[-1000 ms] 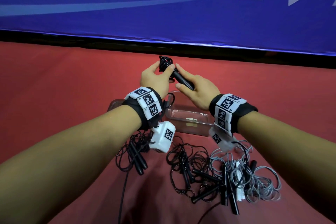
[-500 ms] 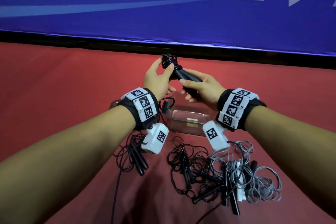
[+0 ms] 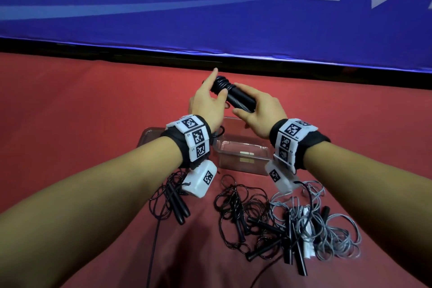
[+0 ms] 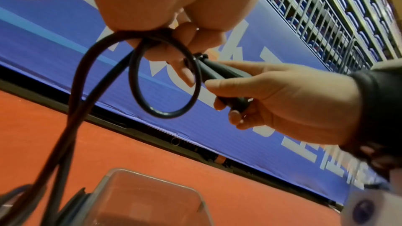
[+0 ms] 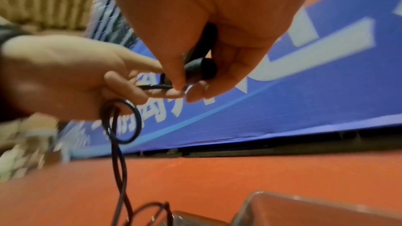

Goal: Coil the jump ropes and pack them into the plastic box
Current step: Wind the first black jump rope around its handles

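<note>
The black jump rope's handles (image 3: 236, 98) sit bundled between both hands, above the plastic box (image 3: 240, 152). The right hand (image 3: 259, 114) curls round the handles; the left hand (image 3: 208, 105) pinches a cord loop (image 4: 165, 82) at their far end. Winding seems underway; next, that loop likely wants wrapping on snugly.

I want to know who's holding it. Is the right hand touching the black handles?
Touching. In the left wrist view the right hand has its fingers wrapped around the black handles; the head view shows the same grip.
</note>
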Demonstrator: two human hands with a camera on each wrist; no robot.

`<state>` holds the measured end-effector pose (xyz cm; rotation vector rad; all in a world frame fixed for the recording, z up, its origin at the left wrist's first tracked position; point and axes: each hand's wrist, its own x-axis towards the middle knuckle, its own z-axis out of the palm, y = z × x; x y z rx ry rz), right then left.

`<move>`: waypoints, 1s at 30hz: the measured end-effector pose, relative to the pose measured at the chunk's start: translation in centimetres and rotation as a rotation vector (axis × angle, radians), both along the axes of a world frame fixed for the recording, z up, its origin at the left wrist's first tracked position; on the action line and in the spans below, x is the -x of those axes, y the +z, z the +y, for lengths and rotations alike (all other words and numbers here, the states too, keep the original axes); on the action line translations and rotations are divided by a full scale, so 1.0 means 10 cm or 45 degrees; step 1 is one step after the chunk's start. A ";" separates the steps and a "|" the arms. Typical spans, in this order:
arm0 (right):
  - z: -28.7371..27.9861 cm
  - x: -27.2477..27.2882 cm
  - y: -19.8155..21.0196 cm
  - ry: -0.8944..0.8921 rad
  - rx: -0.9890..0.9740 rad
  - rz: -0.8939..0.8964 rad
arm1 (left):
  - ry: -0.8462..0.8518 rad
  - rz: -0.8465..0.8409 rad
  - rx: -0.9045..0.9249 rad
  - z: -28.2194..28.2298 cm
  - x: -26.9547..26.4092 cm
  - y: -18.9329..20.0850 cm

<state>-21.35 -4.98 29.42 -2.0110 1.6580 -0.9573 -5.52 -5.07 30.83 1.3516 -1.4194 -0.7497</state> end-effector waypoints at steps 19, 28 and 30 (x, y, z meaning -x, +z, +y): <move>0.07 0.06 0.23 0.257 -0.992 -1.157 | -0.152 0.191 0.044 -0.10 -0.08 -0.11; 0.02 0.07 0.14 0.191 -0.502 -0.744 | -0.147 0.156 -0.039 -0.11 -0.02 -0.08; 0.01 0.08 0.12 0.176 -0.362 -0.565 | -0.137 0.081 -0.031 -0.10 -0.01 -0.07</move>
